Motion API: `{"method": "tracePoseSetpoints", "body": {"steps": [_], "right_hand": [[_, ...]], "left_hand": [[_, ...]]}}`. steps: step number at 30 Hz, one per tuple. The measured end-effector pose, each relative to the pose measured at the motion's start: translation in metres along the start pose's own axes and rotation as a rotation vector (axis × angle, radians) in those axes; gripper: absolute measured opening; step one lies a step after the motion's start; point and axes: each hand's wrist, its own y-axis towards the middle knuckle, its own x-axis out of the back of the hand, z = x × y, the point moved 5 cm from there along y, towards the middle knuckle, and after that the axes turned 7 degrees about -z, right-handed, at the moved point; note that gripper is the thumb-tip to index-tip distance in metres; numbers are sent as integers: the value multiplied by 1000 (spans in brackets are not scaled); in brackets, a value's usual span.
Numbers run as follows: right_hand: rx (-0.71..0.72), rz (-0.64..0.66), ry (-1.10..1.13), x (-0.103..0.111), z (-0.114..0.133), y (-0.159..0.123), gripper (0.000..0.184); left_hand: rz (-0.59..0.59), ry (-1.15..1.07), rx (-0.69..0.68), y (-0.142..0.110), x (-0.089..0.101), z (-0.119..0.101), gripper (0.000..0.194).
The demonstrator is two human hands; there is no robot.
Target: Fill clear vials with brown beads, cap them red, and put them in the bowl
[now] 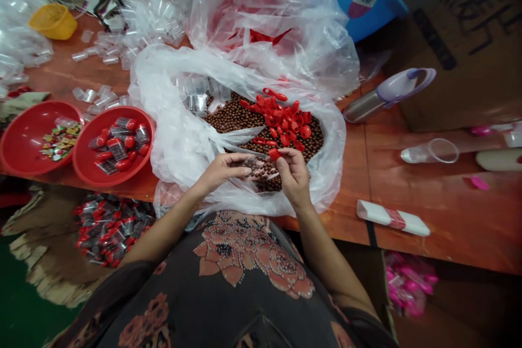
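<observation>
My left hand (222, 169) pinches a small clear plastic tube (250, 166) that seems to hold brown beads. My right hand (293, 174) grips a red plastic cap (274, 154) by its side, close to the tube's end, and the two hands nearly touch. Just beyond them lies an open plastic bag (171, 141), filled with brown beads (232, 117), a heap of red caps (283, 122) and loose clear tubes (196, 100). Beside it, a red bowl (87, 160) holds several capped tubes with brown contents.
A second red bowl (20, 141) holds colourful wrapped sweets. Loose clear tubes (122, 38) and a yellow basket (53, 20) lie on the orange wooden table (346, 212). A steel flask (387, 95) stands right, before a cardboard box (457, 38). Capped tubes (110, 228) lie heaped below the table edge.
</observation>
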Motion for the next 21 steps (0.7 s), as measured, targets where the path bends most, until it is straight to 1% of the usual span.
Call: {"method": "tracePoseSetpoints", "body": {"steps": [3, 4, 6, 8, 10, 13, 18, 21], "right_hand": [[0, 95, 14, -10, -2, -1, 25], [11, 108, 2, -12, -2, -2, 25], [47, 91, -56, -12, -1, -2, 25], [103, 67, -141, -11, 3, -1, 25], [172, 71, -199, -10, 10, 0, 26], [267, 95, -203, -9, 20, 0, 30], [415, 182, -211, -10, 24, -5, 43], [519, 223, -230, -13, 25, -9, 52]], "left_hand": [[19, 20, -4, -1, -3, -1, 49], [22, 14, -2, -2, -4, -2, 50], [18, -1, -7, -3, -5, -3, 51], [-5, 14, -35, -4, -4, -4, 50], [-40, 68, -92, -4, -1, -6, 49], [-55, 127, -154, -4, 0, -6, 48], [-17, 61, -150, -5, -4, -6, 49], [4, -23, -94, -6, -6, -7, 49]]}}
